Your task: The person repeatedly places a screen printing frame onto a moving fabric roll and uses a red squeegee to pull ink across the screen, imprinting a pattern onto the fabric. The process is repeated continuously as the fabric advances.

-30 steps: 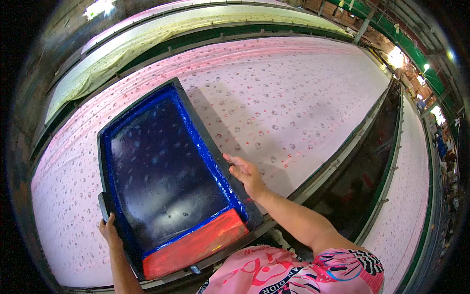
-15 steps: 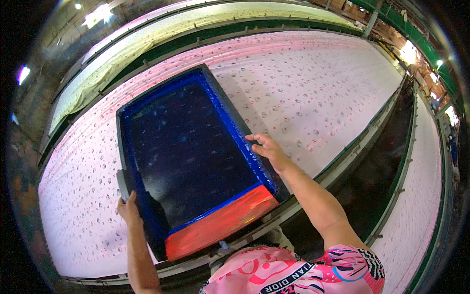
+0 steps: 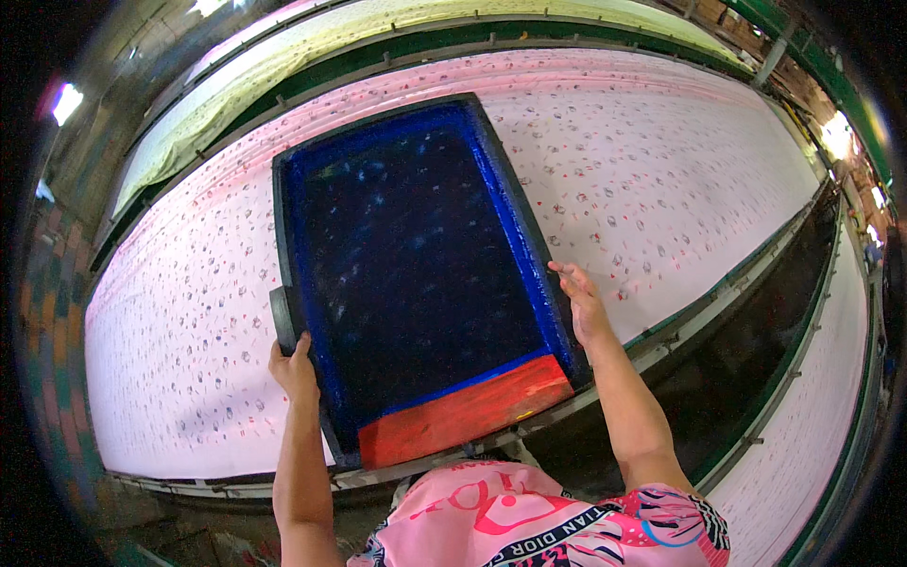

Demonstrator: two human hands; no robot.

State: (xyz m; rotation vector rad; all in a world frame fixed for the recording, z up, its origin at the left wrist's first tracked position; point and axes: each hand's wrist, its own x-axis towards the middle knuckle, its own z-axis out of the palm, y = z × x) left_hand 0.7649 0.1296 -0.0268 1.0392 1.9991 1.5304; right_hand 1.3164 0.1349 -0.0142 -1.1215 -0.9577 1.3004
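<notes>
A big printing screen (image 3: 416, 274) — dark mesh, blue-taped inner border, black frame — is laid flat on the pale pink printed cloth (image 3: 680, 180) that is stretched along the long surface (image 3: 704, 298), with its near end reaching the edge closest to the person. It's held from both long sides, probably so it can be squared to the print and kept level on the cloth. The left hand (image 3: 295, 370) is wrapped around the left frame rail near the bottom corner, its grip clamped on the frame, right by a dark block that sticks out from that side. The right hand (image 3: 584, 304) is laid against the right rail with the fingers fairly straight and spread, so its grip is open, more of a steadying press than a hold. A band of red-orange ink (image 3: 468, 411) is pooled at the near end of the mesh, out of the way of the pattern area. More cloth-covered surfaces are seen running parallel — a yellowish one (image 3: 397, 38) further back and a white one (image 3: 812, 397) at right — under a shed roof with bright lights.
</notes>
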